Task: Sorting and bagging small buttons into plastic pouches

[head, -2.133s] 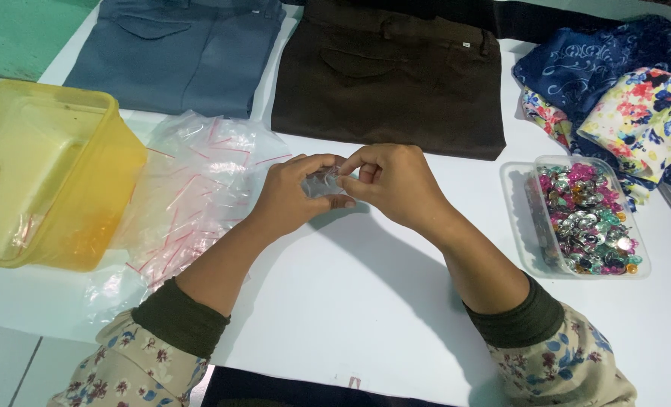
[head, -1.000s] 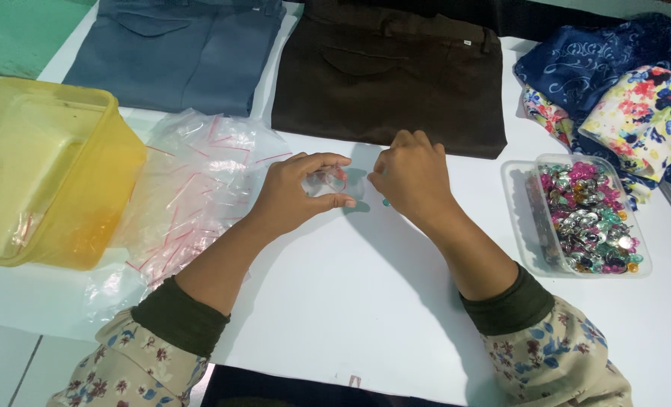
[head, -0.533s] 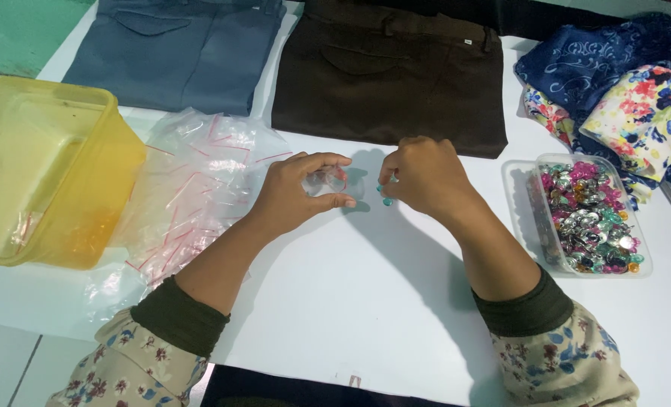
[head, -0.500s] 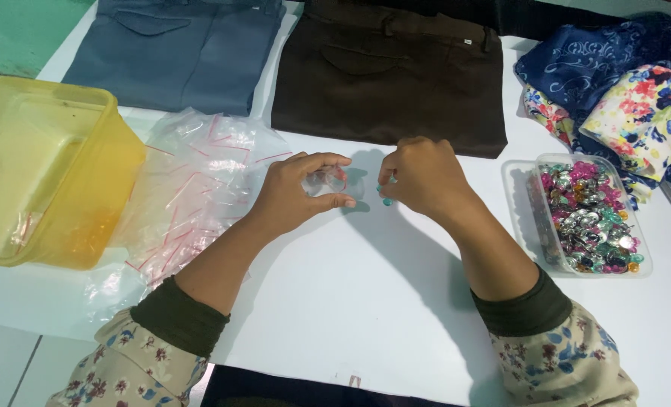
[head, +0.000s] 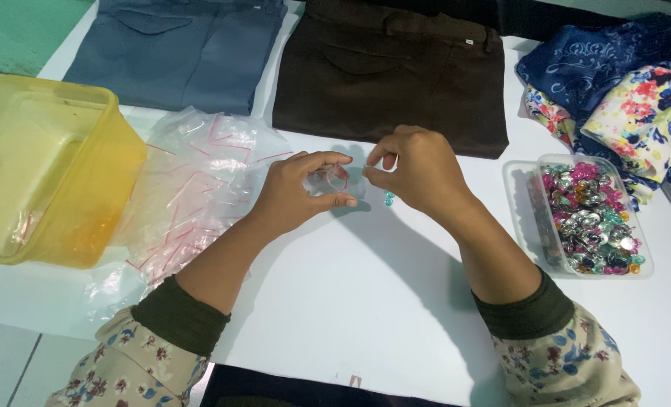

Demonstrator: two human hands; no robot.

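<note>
Left hand [head: 294,197] is curled with thumb and forefinger pinched on a small clear plastic zip bag with a red seal line [head: 329,179], held just above the white surface [head: 365,301] near its centre. Right hand [head: 418,172] sits just beside it, fingers drawn together at the tips close to the bag's mouth; whether anything is held between those fingertips cannot be told. 1 small teal bead [head: 389,199] lies on the surface directly below the right hand, between the 2 hands. To the left, a loose heap of clear plastic zip bags with red seal lines [head: 196,188] rests against a translucent yellow plastic tub [head: 49,169]. To the right, a clear rectangular plastic tray [head: 518,188] holds a mass of mixed pink, silver and green beads [head: 588,218]. Along the far edge lie folded grey-blue trousers [head: 177,49] and folded dark brown trousers [head: 395,71], side by side. At the far right corner sit folded floral fabrics in dark blue and cream [head: 622,90]. Both forearms wear dark green cuffs under floral sleeves.
</note>
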